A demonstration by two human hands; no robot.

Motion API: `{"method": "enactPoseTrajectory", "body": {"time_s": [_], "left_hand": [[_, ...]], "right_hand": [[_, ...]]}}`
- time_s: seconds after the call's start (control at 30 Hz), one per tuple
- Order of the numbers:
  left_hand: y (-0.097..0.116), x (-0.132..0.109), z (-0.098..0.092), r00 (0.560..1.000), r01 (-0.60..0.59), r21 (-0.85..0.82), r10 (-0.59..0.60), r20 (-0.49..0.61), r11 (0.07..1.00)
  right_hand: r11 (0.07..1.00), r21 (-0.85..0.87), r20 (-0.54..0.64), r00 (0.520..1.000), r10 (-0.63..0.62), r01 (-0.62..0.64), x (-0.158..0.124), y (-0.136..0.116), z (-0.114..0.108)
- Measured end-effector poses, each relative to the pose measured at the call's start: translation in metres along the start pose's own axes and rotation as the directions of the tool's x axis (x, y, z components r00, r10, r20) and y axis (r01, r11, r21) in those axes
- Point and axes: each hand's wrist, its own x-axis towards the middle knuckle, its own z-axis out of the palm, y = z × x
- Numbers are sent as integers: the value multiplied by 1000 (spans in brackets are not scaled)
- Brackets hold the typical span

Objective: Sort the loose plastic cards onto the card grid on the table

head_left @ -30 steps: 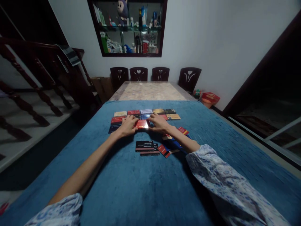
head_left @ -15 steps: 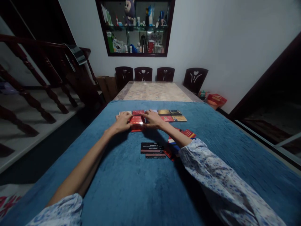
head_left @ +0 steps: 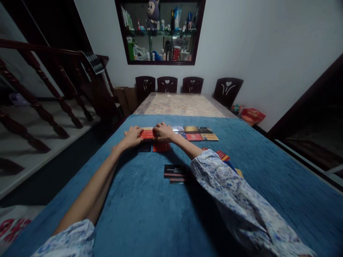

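Note:
My left hand [head_left: 133,137] grips the left edge of a red card [head_left: 147,134], its fingers bent. At the card's right edge are the curled fingers of my right hand [head_left: 164,133], partly hiding it. A pale card edge shows just behind the red one. Nearer to me lie an orange-red card [head_left: 161,147] and a dark, card-like piece [head_left: 145,148]. To the right of my right hand, cards form two rows: a silver card [head_left: 177,129], a gold card [head_left: 190,129] and a black card [head_left: 205,130] behind, a pinkish-red card [head_left: 194,137] and a yellow-orange card [head_left: 210,137] in front.
Black striped cards [head_left: 175,171] overlap on the blue cloth [head_left: 139,200]. My right sleeve partly covers a loose pile with a red card [head_left: 222,155]. Beyond the cloth is the bare marbled tabletop [head_left: 182,104]; dark chairs [head_left: 193,85] stand behind it.
Both hands have shifted left with the red card, uncovering more of the orange-red card's surroundings. The dark piece beside it now shows. The view has swung slightly left.

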Motion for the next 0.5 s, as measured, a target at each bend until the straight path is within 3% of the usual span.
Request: {"method": "enactPoseTrajectory", "body": {"time_s": [0.23, 0.5], "left_hand": [[-20, 0, 6, 996, 78, -30, -77, 42, 996], [-35, 6, 22, 994, 93, -69, -89, 57, 993]], "right_hand": [[1000, 18, 62, 998, -25, 24, 22, -9, 1], [1000, 18, 163, 987, -11, 9, 24, -15, -1]]}}
